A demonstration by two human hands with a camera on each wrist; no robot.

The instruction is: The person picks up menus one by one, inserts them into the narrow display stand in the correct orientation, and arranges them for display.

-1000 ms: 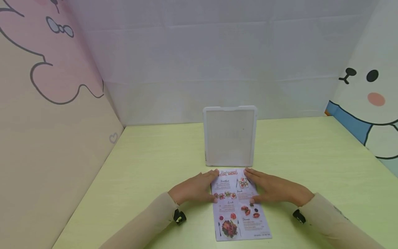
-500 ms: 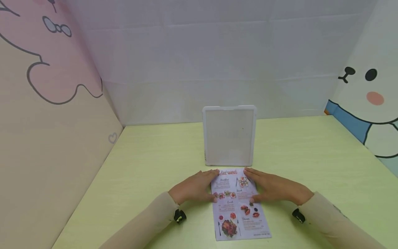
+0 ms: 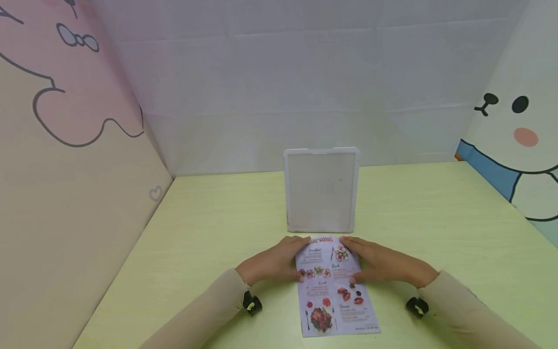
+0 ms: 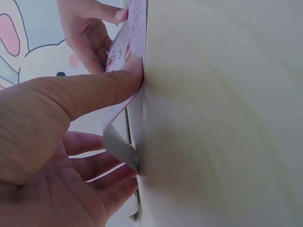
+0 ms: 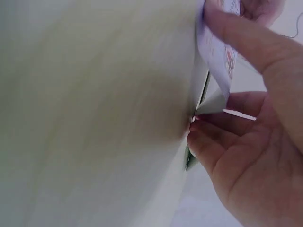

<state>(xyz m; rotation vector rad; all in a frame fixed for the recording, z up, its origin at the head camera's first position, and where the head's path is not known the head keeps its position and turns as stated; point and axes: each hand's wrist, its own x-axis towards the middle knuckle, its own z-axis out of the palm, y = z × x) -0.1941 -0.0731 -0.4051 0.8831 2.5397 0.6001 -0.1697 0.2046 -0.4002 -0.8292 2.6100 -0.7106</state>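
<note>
A printed restaurant menu [image 3: 320, 291] lies on the table in front of the person, its far edge bent up off the tabletop. The left hand [image 3: 279, 259] grips its left side: in the left wrist view the thumb [image 4: 106, 90] presses on the printed face while the fingertips meet the raised edge. Mirroring it, the right hand [image 3: 383, 261] holds the right side, thumb [image 5: 255, 40] on top and fingers [image 5: 208, 142] at the curled-up edge. Just beyond the menu stands a white-framed panel [image 3: 321, 194], upright, with a plain greyish face.
The pale yellow-green table [image 3: 218, 213] runs back to a whitish sheet wall [image 3: 261, 97]. Cartoon-printed side walls [image 3: 78, 203] bound it on the left and right. Dark wrist-worn devices [image 3: 252, 303] show at both cuffs.
The fingertips have drawn slightly inward at the menu's far corners, and its top edge now bends up, foreshortening the title. The framed panel has stayed in place.
</note>
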